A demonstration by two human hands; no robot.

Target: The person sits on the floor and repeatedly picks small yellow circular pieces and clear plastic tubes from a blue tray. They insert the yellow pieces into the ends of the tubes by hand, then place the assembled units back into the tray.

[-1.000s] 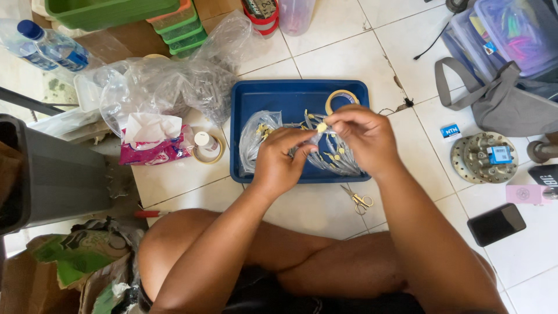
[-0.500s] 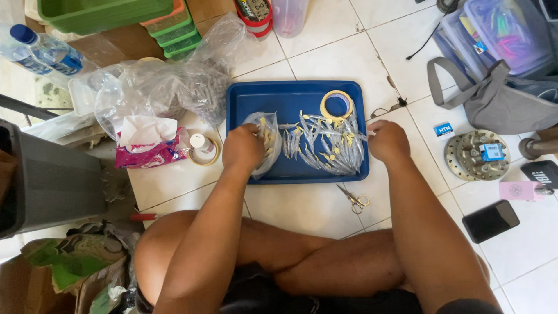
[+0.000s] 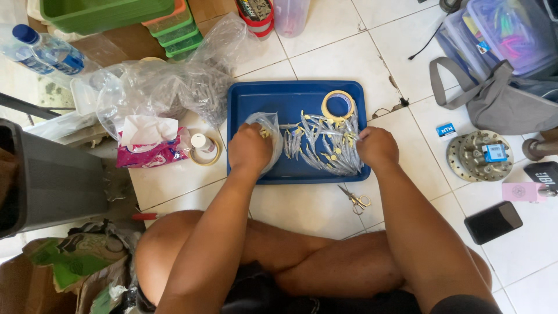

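- Sorting small silvery pieces with yellow tabs (image 3: 325,148), spread across the middle and right of the blue tray (image 3: 290,93) on the tiled floor.
- Left hand (image 3: 250,150) curled closed over a small clear plastic bag (image 3: 268,125) at the tray's left side; fingers hidden, looks like it's gripping the bag or a few pieces inside.
- Right hand (image 3: 378,146) fisted at the right edge of the pile, knuckles up, touching the pieces; can't tell what it pinches.
- Step, my read: bagging pieces off the pile. Next move calls for holding the bag mouth open and picking a few pieces clean without dragging the rest.
- Tape roll (image 3: 339,104) in the tray's top right corner.
- Scissors (image 3: 354,200) on the floor just below the tray.
- Further out: second tape roll (image 3: 204,150) and pink tissue pack (image 3: 152,148) left of the tray, black phone (image 3: 493,222) well right.
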